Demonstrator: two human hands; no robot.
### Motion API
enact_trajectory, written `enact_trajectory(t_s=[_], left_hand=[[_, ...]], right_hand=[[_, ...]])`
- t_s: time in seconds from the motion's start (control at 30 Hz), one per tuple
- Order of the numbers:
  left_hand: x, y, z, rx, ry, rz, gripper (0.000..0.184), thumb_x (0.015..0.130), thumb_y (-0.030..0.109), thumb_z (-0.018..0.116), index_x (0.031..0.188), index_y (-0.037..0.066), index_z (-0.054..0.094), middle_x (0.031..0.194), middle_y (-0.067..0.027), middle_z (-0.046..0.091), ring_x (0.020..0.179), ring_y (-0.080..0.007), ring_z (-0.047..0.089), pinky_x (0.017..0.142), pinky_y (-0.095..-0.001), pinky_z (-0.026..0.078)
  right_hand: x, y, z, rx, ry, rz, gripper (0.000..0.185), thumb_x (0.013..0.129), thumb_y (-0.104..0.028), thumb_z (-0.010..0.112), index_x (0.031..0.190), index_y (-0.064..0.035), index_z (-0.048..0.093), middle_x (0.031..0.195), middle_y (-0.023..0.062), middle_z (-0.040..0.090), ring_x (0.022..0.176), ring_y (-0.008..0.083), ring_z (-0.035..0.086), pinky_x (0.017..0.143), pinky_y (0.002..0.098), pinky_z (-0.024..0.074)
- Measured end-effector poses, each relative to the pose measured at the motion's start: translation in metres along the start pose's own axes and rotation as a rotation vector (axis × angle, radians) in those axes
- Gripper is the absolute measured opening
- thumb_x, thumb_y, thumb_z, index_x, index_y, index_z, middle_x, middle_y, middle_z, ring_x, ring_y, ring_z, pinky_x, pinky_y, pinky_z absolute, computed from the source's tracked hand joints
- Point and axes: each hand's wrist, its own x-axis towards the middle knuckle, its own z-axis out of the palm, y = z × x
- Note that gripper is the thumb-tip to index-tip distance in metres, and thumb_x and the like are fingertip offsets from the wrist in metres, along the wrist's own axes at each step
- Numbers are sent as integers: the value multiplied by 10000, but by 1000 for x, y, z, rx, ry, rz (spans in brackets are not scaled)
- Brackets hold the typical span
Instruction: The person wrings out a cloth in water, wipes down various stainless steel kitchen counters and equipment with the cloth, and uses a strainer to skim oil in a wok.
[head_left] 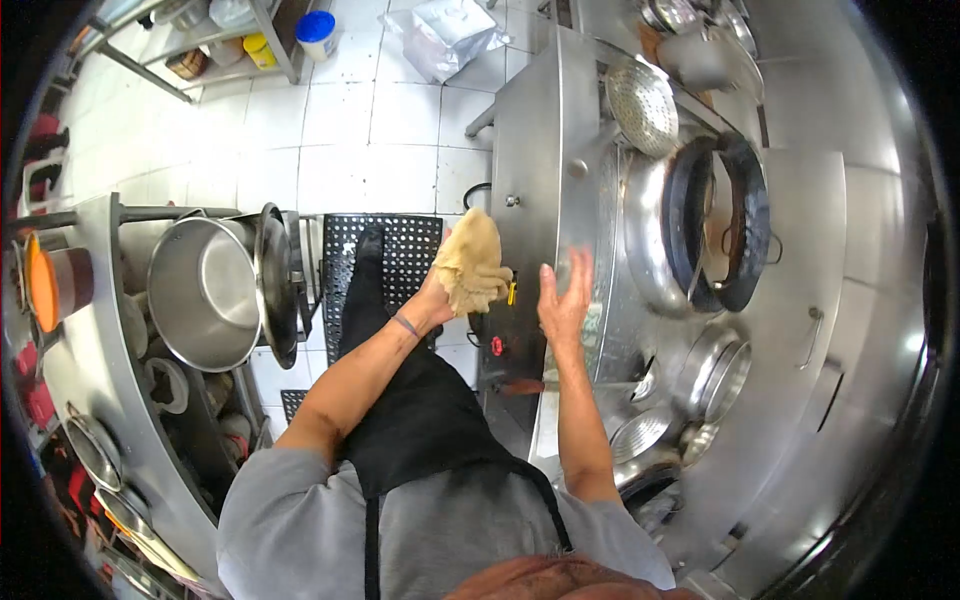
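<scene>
A floppy, pale yellow piece of what looks like dough (473,262) drapes over my left hand (437,292), which is raised in front of the black apron. The dough hides most of that hand's fingers. To the right, my right hand (567,300) is held up over the edge of the steel stove counter (527,200), its fingers apart and slightly blurred, with nothing in it. A gap separates the two hands. Just below the dough, a red knob (497,346) shows on the counter's front.
A large wok burner ring (740,225) and a perforated ladle (641,106) are on the right. On the left shelf stands a big steel pot (208,290) with a lid beside it. A black perforated mat (400,235) lies underfoot; a blue-lidded bucket (316,36) stands beyond.
</scene>
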Motion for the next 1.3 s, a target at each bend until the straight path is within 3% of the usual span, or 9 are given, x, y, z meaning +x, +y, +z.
enact_trajectory(t_s=[0.2, 0.33, 0.4, 0.63, 0.83, 1.1, 1.17, 1.23, 1.3], left_hand=[[154, 37, -31, 183, 133, 134, 700, 909, 783, 399, 1101, 138, 593, 857, -17, 560, 740, -124, 574, 596, -272, 473], [270, 29, 1, 857, 436, 890, 749, 988, 559, 489, 1475, -2, 392, 1550, -279, 278, 1432, -353, 338, 1098, -396, 379], [281, 44, 15, 863, 316, 662, 773, 1001, 492, 485, 1540, -8, 246, 1626, -287, -12, 1518, -417, -37, 1227, -437, 96], [422, 68, -86, 764, 484, 945, 669, 1004, 235, 476, 1543, -42, 192, 1611, -251, 195, 1502, -391, 165, 1226, -418, 146], [457, 144, -115, 699, 507, 283, 566, 1000, 222, 479, 1452, -74, 312, 1389, -286, 469, 1242, -398, 517, 1056, -458, 400], [400, 111, -72, 1028, 178, 1047, 652, 996, 316, 519, 1545, 62, 278, 1596, -174, 297, 1482, -333, 263, 1217, -471, 188], [470, 104, -136, -141, 231, 368, 538, 1019, 249, 490, 1494, 40, 348, 1501, -181, 434, 1347, -322, 457, 1140, -439, 351], [504, 114, -200, 885, 630, 793, 403, 1027, 236, 499, 1373, 30, 496, 1284, -153, 559, 1084, -284, 590, 937, -428, 485], [481, 144, -171, 793, 616, 468, 377, 1013, 245, 508, 1273, -27, 521, 1207, -200, 598, 1093, -330, 591, 937, -450, 476]], right_hand=[[39, 38, 44, -599, -234, 149, 1059, 819, -503, 751, 1542, 22, 183, 1585, 356, 62, 1476, 509, 90, 1154, 657, 119], [46, 48, 50, -602, -159, 215, 1052, 817, -516, 745, 1519, 55, 208, 1568, 378, 97, 1468, 527, 88, 1153, 662, 114], [44, 46, 55, -630, -186, 292, 1030, 825, -494, 743, 1506, 72, 217, 1545, 405, 128, 1453, 547, 107, 1156, 653, 114], [46, 52, 55, -667, -243, 248, 930, 872, -321, 718, 1525, 51, 171, 1576, 365, 103, 1464, 513, 144, 1165, 602, 144], [45, 58, 55, -615, -236, 234, 902, 905, -270, 685, 1547, 27, 125, 1577, 368, 98, 1467, 521, 133, 1162, 608, 140], [45, 60, 54, -615, -247, 128, 908, 897, -144, 697, 1558, 11, 95, 1586, 347, 44, 1478, 503, 99, 1188, 577, 136], [43, 61, 57, -597, -230, 140, 914, 895, -150, 700, 1559, 12, 93, 1589, 342, 47, 1481, 499, 91, 1188, 576, 133], [46, 58, 58, -595, -234, 140, 919, 896, -151, 700, 1558, 17, 84, 1595, 333, 37, 1485, 494, 83, 1191, 573, 128], [49, 53, 56, -633, -248, 135, 926, 895, -150, 702, 1558, 16, 78, 1595, 334, 24, 1483, 498, 82, 1193, 570, 126]])
